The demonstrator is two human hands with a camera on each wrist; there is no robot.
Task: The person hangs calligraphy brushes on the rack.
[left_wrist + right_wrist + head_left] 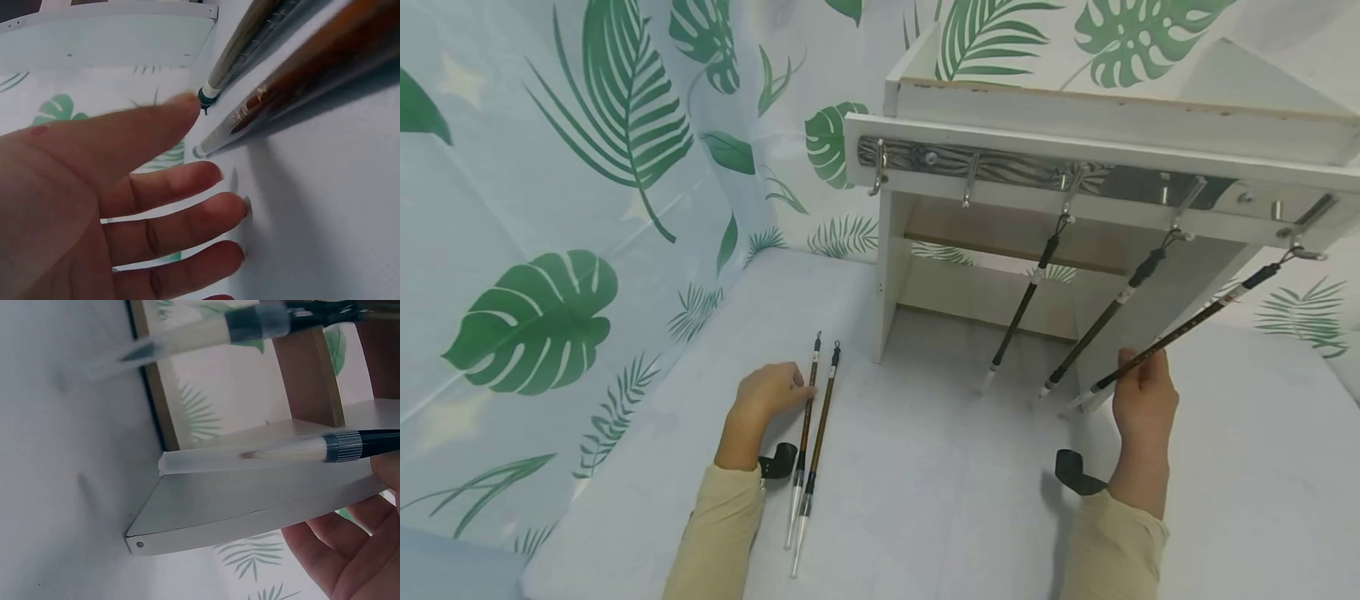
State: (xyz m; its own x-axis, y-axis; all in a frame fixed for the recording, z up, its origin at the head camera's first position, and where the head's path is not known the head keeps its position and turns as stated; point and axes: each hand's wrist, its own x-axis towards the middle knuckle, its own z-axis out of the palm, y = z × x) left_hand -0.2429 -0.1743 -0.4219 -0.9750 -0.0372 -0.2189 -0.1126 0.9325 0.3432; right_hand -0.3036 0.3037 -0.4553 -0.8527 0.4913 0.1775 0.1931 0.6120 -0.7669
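Two ink brushes with clear tip covers lie side by side on the white table. My left hand (772, 390) is over the left brush (806, 433), fingers loosely spread; the right brush (822, 425) lies just beyond. In the left wrist view the thumb (150, 125) and fingers hold nothing. Three more brushes hang by loops from a rack's hooks: one near the middle (1021, 312), a second (1101, 325) and a rightmost brush (1195, 323). My right hand (1146, 408) is right at the rightmost brush's shaft, its fingers (331, 537) loosely bent beside it.
The hook strip (1045, 173) runs along the front of a white shelf unit (891, 275), with two hooks at its left bearing nothing. Side panels reach down to the table (925, 500). Leaf-patterned cloth (550, 208) hangs behind and at the left.
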